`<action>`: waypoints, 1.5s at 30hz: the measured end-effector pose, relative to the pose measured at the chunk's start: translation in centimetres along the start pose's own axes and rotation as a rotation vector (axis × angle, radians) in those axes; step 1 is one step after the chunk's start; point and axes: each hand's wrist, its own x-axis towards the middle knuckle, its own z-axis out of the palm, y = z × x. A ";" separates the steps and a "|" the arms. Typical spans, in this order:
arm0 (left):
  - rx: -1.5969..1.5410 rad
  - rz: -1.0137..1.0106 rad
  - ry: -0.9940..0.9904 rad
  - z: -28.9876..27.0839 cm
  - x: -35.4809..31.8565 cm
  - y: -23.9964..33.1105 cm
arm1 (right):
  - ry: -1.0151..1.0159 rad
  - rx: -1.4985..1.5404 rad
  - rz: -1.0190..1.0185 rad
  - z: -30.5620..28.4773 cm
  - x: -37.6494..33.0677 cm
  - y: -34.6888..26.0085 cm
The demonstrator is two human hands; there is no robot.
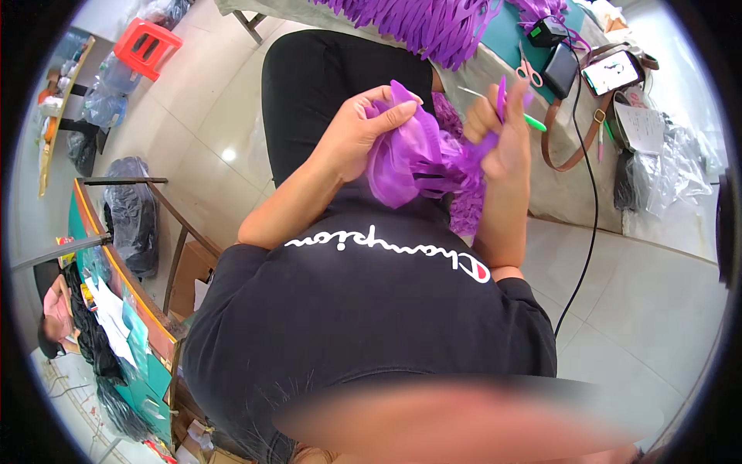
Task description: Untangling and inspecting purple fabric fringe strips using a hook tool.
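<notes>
My left hand [363, 127] grips a bunched purple slitted fabric piece [413, 166] over my lap, thumb and fingers closed on its upper edge. My right hand [498, 131] pinches the other end of the same purple piece and also holds a thin green-and-white tool [533, 121] that sticks out to the right. More purple strips [468, 209] lie on my lap under the hands. I sit in a black top and black trousers.
A table ahead carries a heap of purple slitted pieces [433, 27], pink scissors [529, 71], a phone [610, 73], a black charger [547, 31] with a cable, and a brown strap [576, 139]. A red stool [147, 46] and a desk [116, 294] stand at left.
</notes>
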 end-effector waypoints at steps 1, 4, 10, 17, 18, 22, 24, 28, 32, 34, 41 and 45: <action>-0.021 -0.021 -0.034 0.3 -0.2 -0.1 | 0.102 0.119 0.008 -0.5 0.6 0.4; 0.081 0.052 -0.042 0.7 -0.3 -0.9 | 0.332 -0.212 -0.016 1.4 2.4 4.1; 0.521 0.367 0.091 1.4 -1.8 0.2 | 0.537 -0.631 -0.292 4.9 3.0 6.5; 0.506 0.409 -0.037 0.6 -1.2 -0.8 | 0.691 -0.580 -0.367 5.7 2.2 7.3; 0.520 0.455 0.005 0.8 -1.3 -1.1 | 0.709 -0.576 -0.361 6.1 2.1 7.2; 0.709 0.317 -0.012 0.8 -2.1 0.3 | 0.737 -0.622 -0.394 4.5 2.1 6.7; 1.002 0.671 0.132 0.1 -1.2 -0.4 | 0.679 -0.777 -0.332 4.2 1.6 5.7; 1.113 0.573 0.351 -2.1 0.5 -0.1 | 0.642 -0.629 -0.105 4.3 -0.3 1.2; 0.418 0.282 0.200 -5.8 2.6 0.9 | 0.063 -0.066 -0.476 1.8 -3.9 -6.3; 0.049 -0.012 0.021 -6.8 2.5 1.9 | 0.007 0.082 -0.535 -0.4 -4.8 -9.2; -0.339 -0.115 -0.223 -4.7 2.1 1.7 | 0.043 0.006 -0.553 1.9 -3.0 -5.3; -0.125 0.082 -0.037 -0.9 -0.1 0.2 | -0.184 -0.006 -0.173 3.1 -1.5 0.2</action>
